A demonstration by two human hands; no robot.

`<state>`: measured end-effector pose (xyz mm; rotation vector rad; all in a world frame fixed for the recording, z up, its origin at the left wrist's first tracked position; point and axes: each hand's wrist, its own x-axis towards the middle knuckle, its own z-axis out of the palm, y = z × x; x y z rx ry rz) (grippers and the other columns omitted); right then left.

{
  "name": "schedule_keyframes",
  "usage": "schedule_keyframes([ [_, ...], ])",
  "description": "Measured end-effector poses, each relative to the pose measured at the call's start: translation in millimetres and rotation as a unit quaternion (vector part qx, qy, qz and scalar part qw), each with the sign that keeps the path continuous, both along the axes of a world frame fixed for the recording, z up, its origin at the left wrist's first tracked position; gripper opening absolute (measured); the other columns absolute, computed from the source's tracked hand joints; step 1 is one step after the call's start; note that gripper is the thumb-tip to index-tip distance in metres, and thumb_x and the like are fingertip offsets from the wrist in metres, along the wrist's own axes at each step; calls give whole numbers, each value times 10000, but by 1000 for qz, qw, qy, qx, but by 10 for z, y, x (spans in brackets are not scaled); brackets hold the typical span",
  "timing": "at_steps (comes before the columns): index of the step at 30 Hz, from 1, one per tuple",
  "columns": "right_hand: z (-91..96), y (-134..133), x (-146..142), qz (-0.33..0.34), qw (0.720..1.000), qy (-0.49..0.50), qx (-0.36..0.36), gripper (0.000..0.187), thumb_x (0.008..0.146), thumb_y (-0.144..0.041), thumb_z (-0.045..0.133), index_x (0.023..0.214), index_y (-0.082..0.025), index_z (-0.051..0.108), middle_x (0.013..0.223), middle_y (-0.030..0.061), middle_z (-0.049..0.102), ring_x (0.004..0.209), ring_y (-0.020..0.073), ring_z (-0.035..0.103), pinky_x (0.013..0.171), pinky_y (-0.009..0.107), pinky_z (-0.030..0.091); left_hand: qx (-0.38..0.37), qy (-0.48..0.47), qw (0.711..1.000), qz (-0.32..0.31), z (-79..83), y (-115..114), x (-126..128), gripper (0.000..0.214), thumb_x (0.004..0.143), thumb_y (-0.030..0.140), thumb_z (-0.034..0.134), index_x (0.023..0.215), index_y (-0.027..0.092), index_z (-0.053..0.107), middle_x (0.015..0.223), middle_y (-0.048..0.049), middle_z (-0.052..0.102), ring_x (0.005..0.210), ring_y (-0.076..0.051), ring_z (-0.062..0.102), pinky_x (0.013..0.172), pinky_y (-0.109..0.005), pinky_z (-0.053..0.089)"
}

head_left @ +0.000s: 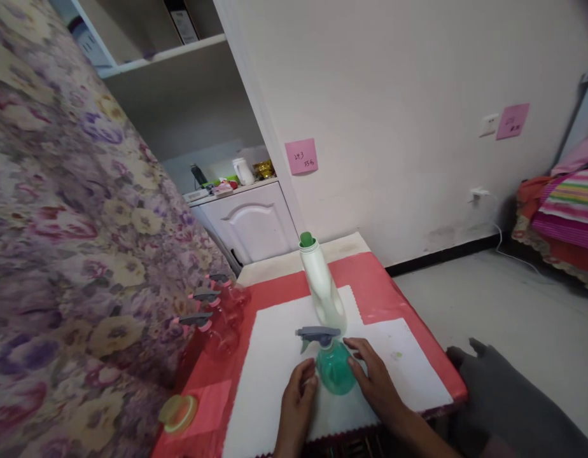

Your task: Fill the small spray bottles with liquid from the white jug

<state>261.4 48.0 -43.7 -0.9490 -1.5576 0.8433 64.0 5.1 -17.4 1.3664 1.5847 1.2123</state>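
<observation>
A translucent green spray bottle (336, 370) with a grey trigger head (320, 335) stands on the white cloth, its nozzle pointing left. My right hand (376, 381) is at the bottle's right side, thumb against the front and fingers reaching round behind. On the other side, my left hand (298, 397) is loosely curled close to the bottle, with a gap between thumb and fingers. Whether its fingertips touch the bottle is hard to see. Just behind stands a tall pale jug-like bottle (321, 280), uncapped, with something green (306, 239) in its mouth.
Several pink spray bottles (222, 327) line the left edge of the red tablecloth (256, 308). A round yellowish lid or jar (178, 412) lies at the front left. A floral curtain (107, 254) hangs close on the left, and the wall (394, 159) rises behind the table.
</observation>
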Motion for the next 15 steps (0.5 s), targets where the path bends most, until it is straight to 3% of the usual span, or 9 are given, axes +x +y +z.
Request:
schedule_keyframes([
  [2, 11, -39, -30, 8, 1000, -1, -3, 368, 892, -288, 541, 1258, -248, 548, 1243, 90, 606, 1182, 258, 577, 1009, 430, 499, 13, 43, 999, 17, -9, 19, -100, 418, 819, 461, 585, 1130, 185, 621, 1215, -134, 686, 1153, -293, 633, 1011, -477, 488],
  [5, -46, -86, -134, -1, 1000, -13, -2, 691, 718, -266, 728, 1354, -232, 460, 1322, 111, 554, 1252, 313, 521, 1067, 480, 443, 53, 150, 987, 31, -46, 50, -281, 355, 873, 415, 526, 1136, 193, 615, 1215, -123, 664, 1144, -270, 616, 1019, -483, 474],
  [8, -153, -98, -258, -8, 999, -30, -10, 950, 589, -188, 786, 1431, -211, 346, 1397, 143, 489, 1316, 357, 452, 1105, 531, 389, 99, 263, 959, 36, -158, 79, -437, 321, 902, 361, 485, 1139, 186, 614, 1163, -122, 661, 1107, -259, 613, 1006, -489, 477],
  [15, -231, -52, -383, -25, 999, -30, -12, 924, 581, -101, 675, 1422, -246, 319, 1401, 125, 491, 1319, 358, 461, 1116, 551, 373, 144, 354, 924, 32, -391, 112, -511, 238, 891, 255, 480, 1049, 204, 651, 1038, -97, 684, 984, -260, 627, 930, -494, 506],
])
